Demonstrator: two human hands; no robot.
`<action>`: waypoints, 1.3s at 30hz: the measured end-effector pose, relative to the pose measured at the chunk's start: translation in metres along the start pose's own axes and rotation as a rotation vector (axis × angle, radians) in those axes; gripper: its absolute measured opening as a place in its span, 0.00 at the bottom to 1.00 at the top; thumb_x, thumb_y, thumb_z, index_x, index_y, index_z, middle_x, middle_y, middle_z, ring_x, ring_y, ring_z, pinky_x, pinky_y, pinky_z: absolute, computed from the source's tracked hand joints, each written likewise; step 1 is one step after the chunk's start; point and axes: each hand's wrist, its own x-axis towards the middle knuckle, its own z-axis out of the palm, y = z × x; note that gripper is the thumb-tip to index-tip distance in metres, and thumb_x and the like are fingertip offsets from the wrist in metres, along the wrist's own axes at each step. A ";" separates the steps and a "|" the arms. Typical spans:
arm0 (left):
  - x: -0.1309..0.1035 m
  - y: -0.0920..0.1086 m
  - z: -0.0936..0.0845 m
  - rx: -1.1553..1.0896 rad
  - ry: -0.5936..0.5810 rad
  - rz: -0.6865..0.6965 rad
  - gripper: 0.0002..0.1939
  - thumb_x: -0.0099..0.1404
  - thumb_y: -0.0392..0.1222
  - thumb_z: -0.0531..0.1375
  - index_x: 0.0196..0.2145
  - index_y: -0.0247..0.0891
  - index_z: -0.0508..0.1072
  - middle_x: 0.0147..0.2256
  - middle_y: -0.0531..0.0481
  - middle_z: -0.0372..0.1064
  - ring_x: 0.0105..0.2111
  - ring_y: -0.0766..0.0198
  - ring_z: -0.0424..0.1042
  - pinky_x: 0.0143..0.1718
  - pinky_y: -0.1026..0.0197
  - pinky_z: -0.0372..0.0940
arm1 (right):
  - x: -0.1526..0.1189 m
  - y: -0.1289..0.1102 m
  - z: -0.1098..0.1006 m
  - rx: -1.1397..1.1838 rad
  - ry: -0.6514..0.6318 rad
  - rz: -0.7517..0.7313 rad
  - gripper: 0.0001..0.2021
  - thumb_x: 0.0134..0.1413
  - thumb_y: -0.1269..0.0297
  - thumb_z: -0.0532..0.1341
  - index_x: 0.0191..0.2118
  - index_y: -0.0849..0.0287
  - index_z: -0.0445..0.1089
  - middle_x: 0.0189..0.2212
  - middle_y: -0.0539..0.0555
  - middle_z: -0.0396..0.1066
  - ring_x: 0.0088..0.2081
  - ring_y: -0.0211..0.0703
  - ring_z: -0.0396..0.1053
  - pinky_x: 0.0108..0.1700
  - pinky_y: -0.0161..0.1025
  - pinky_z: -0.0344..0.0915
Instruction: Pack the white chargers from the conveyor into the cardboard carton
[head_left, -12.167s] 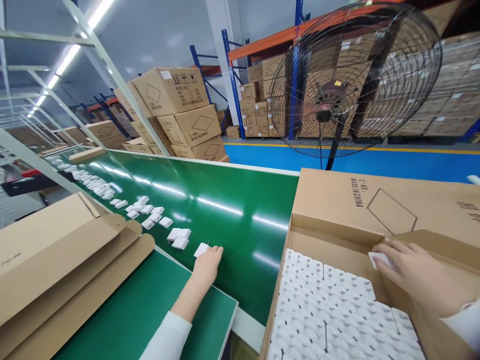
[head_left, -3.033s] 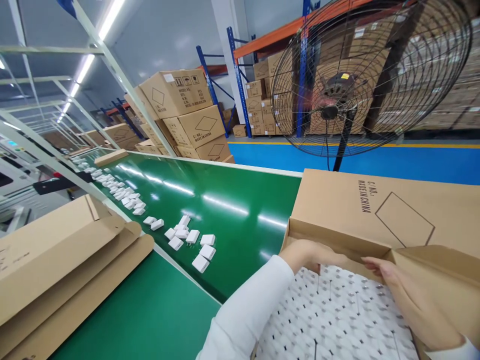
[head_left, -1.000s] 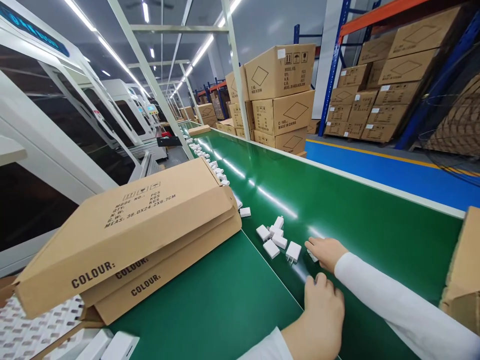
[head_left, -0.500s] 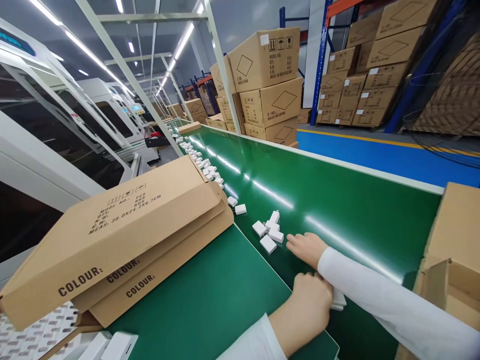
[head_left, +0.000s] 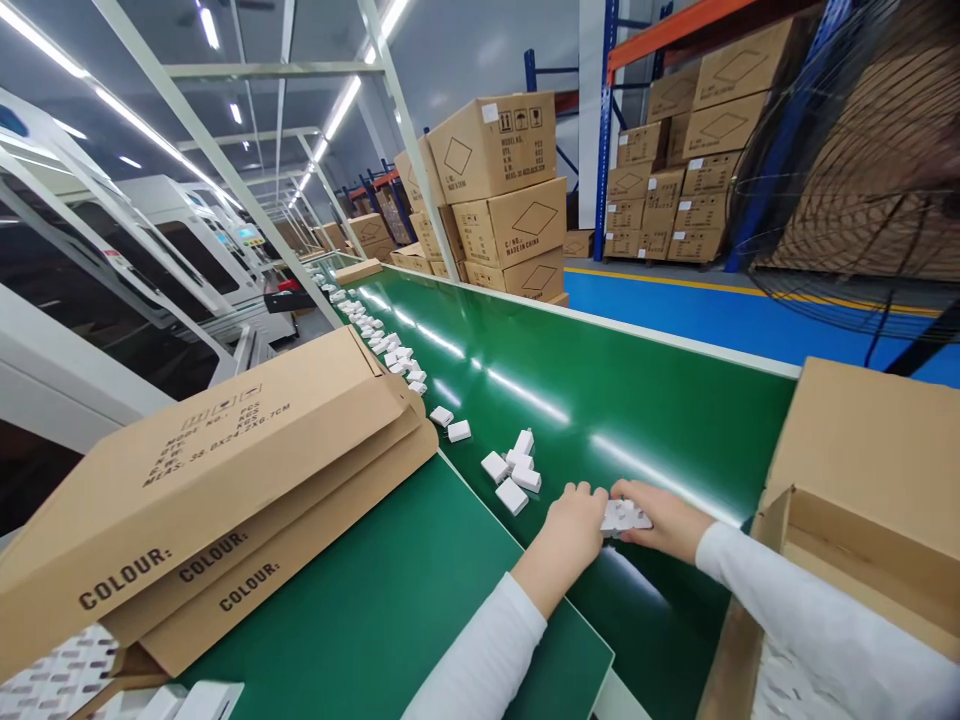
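Over the green conveyor belt (head_left: 675, 400), my left hand (head_left: 571, 528) and my right hand (head_left: 666, 515) hold a row of small white chargers (head_left: 625, 516) between them. My left fingers close on the left end, partly hiding it, and my right thumb and fingers grip the right end. Small dark marks show on the row's upper faces. To the left of my hands, several loose white chargers (head_left: 513, 496) lie in a small cluster on the belt. Two more chargers (head_left: 458, 431) rest farther up, beside the cartons.
Stacked flat cartons (head_left: 225, 430) cover the left side of the worktop. An open carton (head_left: 862, 520) stands at right, with white pieces (head_left: 787, 690) low inside. More chargers (head_left: 390, 350) line the belt's far left. A fan (head_left: 832, 200) and stacked boxes (head_left: 510, 220) stand beyond.
My right hand has drawn back from beside the loose cluster to the right end of the row. The row has come up into view between both hands. The camera view has swung right.
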 end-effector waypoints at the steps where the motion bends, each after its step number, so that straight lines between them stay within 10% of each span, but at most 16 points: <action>1: -0.002 -0.002 0.003 -0.059 -0.004 0.019 0.24 0.55 0.35 0.60 0.49 0.36 0.61 0.45 0.42 0.63 0.46 0.53 0.64 0.45 0.56 0.62 | -0.003 -0.003 0.002 -0.016 0.005 -0.003 0.17 0.45 0.67 0.63 0.43 0.54 0.63 0.38 0.52 0.67 0.39 0.45 0.68 0.37 0.39 0.65; 4: -0.018 -0.011 0.010 -0.187 0.004 -0.062 0.37 0.50 0.43 0.65 0.55 0.35 0.55 0.50 0.40 0.60 0.49 0.51 0.62 0.48 0.55 0.61 | -0.007 -0.012 0.002 -0.070 0.030 0.000 0.26 0.44 0.65 0.64 0.51 0.53 0.59 0.47 0.58 0.62 0.49 0.53 0.62 0.36 0.44 0.67; 9: -0.038 -0.012 0.020 -0.093 -0.038 -0.217 0.14 0.58 0.39 0.53 0.42 0.35 0.65 0.42 0.42 0.67 0.45 0.53 0.66 0.43 0.54 0.63 | -0.007 -0.034 0.003 -0.135 0.013 -0.017 0.28 0.47 0.57 0.63 0.56 0.46 0.57 0.50 0.59 0.61 0.49 0.56 0.61 0.32 0.43 0.66; 21: -0.035 -0.008 0.029 -0.058 0.017 -0.121 0.13 0.63 0.34 0.44 0.39 0.40 0.67 0.39 0.48 0.71 0.39 0.58 0.71 0.38 0.57 0.64 | -0.022 -0.033 -0.027 0.096 -0.023 0.108 0.19 0.57 0.51 0.51 0.50 0.52 0.63 0.41 0.57 0.71 0.40 0.53 0.69 0.40 0.49 0.64; 26: -0.035 -0.009 0.031 -0.055 0.039 -0.030 0.12 0.64 0.37 0.45 0.39 0.41 0.67 0.38 0.49 0.71 0.38 0.58 0.71 0.37 0.58 0.64 | -0.099 -0.033 -0.058 0.982 0.053 0.303 0.27 0.54 0.39 0.48 0.50 0.53 0.62 0.39 0.55 0.71 0.41 0.48 0.69 0.41 0.42 0.66; 30: -0.033 -0.008 0.032 -0.069 0.025 -0.027 0.13 0.65 0.38 0.44 0.39 0.41 0.67 0.37 0.49 0.71 0.37 0.59 0.72 0.37 0.59 0.63 | -0.161 -0.051 -0.041 1.857 0.047 0.571 0.27 0.46 0.36 0.56 0.41 0.54 0.67 0.35 0.54 0.73 0.39 0.47 0.70 0.43 0.42 0.66; 39: -0.032 -0.007 0.030 -0.195 0.062 0.000 0.14 0.67 0.38 0.42 0.39 0.42 0.66 0.38 0.51 0.71 0.38 0.62 0.71 0.38 0.60 0.62 | -0.178 -0.061 -0.017 2.293 0.101 0.026 0.29 0.56 0.37 0.38 0.37 0.54 0.64 0.23 0.51 0.70 0.19 0.37 0.69 0.19 0.30 0.61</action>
